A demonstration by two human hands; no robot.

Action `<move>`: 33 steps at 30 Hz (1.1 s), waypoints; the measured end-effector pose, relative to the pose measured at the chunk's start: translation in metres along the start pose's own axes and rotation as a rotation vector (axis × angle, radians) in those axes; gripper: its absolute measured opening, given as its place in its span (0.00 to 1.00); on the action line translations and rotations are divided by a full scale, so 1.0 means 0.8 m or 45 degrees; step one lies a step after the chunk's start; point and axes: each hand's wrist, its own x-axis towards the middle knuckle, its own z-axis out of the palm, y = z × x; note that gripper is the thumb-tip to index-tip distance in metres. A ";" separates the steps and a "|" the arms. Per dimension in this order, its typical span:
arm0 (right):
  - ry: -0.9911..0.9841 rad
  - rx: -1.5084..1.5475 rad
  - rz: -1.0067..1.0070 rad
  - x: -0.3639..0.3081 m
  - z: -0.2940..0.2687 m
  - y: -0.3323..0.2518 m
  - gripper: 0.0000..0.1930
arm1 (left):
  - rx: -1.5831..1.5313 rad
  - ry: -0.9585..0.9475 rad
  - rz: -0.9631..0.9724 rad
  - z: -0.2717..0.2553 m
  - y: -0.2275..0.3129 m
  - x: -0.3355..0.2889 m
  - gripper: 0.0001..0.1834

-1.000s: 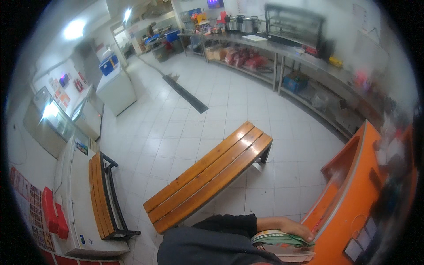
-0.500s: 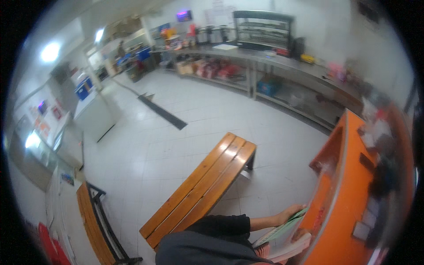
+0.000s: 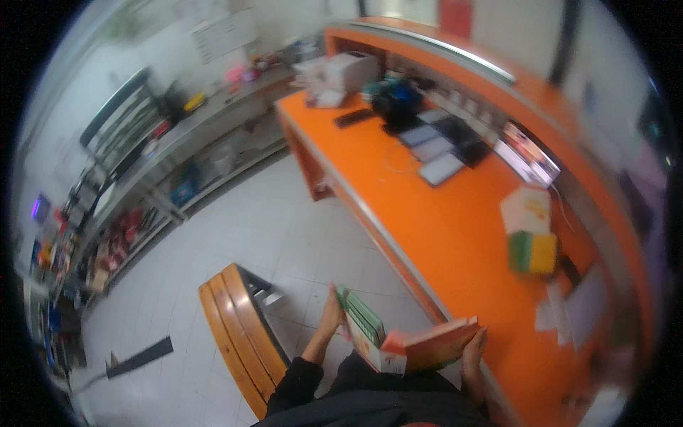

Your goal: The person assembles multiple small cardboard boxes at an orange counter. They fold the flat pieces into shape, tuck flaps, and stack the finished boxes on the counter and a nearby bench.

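Note:
My left hand [image 3: 331,314] grips the outer edge of a stack of green and white printed card pieces [image 3: 364,320]. At the other side, my right hand [image 3: 473,347] holds the end of a red-orange printed card piece [image 3: 441,345]. The two meet in a V above my lap; whether they are joined I cannot tell. They look like folded cartons or booklets, with blurred print. Both hands are just short of the orange counter [image 3: 427,235]. A green, yellow and white carton [image 3: 532,252] lies on the counter beyond my right hand.
On the counter are several phones [image 3: 441,169], a lit screen [image 3: 528,153], a white printer [image 3: 351,71] and loose papers [image 3: 573,306]. A wooden bench [image 3: 242,334] stands on my left. Along the far wall runs a metal shelf table [image 3: 206,114].
My view has swung right, from the room to the orange counter. Both hands and the green and red-orange card pieces now show in front of me, more spread apart.

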 end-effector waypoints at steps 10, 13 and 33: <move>-0.087 0.100 0.021 -0.158 -0.188 -0.020 0.21 | 0.506 -0.717 0.001 0.095 -0.010 -0.122 0.14; 0.209 0.205 -0.039 -0.191 -0.218 0.022 0.21 | 0.258 -0.873 -0.135 0.112 -0.031 -0.116 0.08; -0.021 -0.427 -0.569 -0.228 -0.292 -0.041 0.21 | 0.330 -0.565 0.299 0.249 -0.016 -0.160 0.09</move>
